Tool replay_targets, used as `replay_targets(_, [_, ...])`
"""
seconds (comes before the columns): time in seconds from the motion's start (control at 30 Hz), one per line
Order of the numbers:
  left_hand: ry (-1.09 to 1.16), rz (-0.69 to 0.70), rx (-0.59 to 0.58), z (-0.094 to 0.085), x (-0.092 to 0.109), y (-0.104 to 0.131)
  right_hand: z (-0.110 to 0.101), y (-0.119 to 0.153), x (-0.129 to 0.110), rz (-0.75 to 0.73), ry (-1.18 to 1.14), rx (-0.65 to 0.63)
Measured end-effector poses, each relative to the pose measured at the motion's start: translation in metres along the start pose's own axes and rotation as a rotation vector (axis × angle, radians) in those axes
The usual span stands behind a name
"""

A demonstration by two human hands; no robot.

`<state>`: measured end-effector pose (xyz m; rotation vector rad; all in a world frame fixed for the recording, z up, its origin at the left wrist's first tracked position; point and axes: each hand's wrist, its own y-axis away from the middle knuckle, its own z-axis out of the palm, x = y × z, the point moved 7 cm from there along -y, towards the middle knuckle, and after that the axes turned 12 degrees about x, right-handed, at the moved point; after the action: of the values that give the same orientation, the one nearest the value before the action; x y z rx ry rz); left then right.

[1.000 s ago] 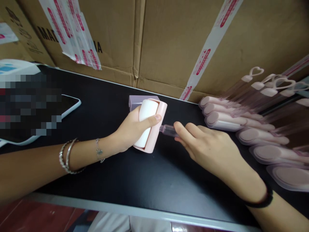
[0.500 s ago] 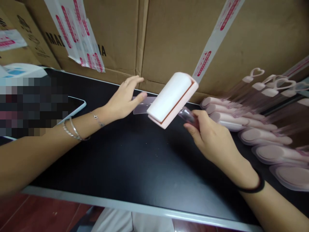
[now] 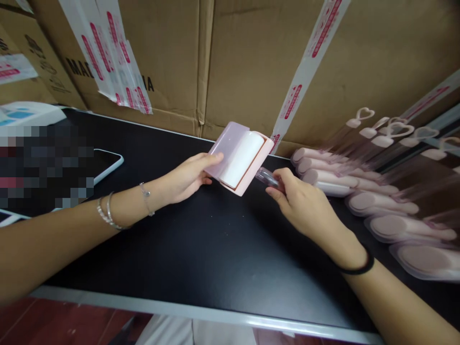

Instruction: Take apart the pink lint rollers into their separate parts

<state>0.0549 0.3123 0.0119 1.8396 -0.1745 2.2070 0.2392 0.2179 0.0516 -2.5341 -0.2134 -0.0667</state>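
Note:
A lint roller (image 3: 245, 163) with a white roll in a pale pink frame is held up over the middle of the black table. Its clear, dark-tinted handle sits in the closed fingers of my right hand (image 3: 300, 199). With thumb on top and fingers beneath, my left hand (image 3: 189, 177) grips a translucent purple cover (image 3: 229, 139). That cover overlaps the left side of the white roll; whether it is fastened there I cannot tell.
Several pink lint rollers (image 3: 395, 230) lie in a row along the right, near upright sticks with heart-shaped tops (image 3: 388, 136). A large cardboard box (image 3: 244, 72) stands behind the black table (image 3: 201, 258). A phone-like dark slab (image 3: 108, 160) lies left, partly pixelated.
My left hand, open before, has closed on the purple cover, which was behind it, and raised it against the roll. The lint roller has come slightly lower in view, still in my right hand.

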Motion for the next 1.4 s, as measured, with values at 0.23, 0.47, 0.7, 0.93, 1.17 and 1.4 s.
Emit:
replay_targets(0.23, [-0.034, 0.114, -0.067, 0.004, 0.003, 0.008, -0.002, -0.001, -0.002, -0.083, -0.004, -0.049])
replay_targets(0.47, [-0.064, 0.207, -0.091, 0.009, 0.003, 0.013, -0.008, -0.003, -0.002, -0.168, -0.064, -0.027])
replay_targets(0.7, [-0.323, 0.363, -0.128, 0.015, 0.008, 0.026, -0.01, 0.0, -0.006, -0.234, 0.044, 0.011])
replay_targets(0.93, [-0.517, 0.368, -0.177, 0.027, 0.003, 0.04, -0.009, 0.003, -0.018, -0.307, 0.133, 0.039])
replay_targets(1.17, [-0.214, 0.408, 0.015, 0.02, 0.007, 0.032, -0.042, 0.001, -0.009, -0.113, 0.093, 0.392])
replay_targets(1.4, [-0.438, 0.644, 0.036, 0.028, 0.007, 0.047, -0.005, 0.004, -0.012, 0.539, -1.119, 0.179])
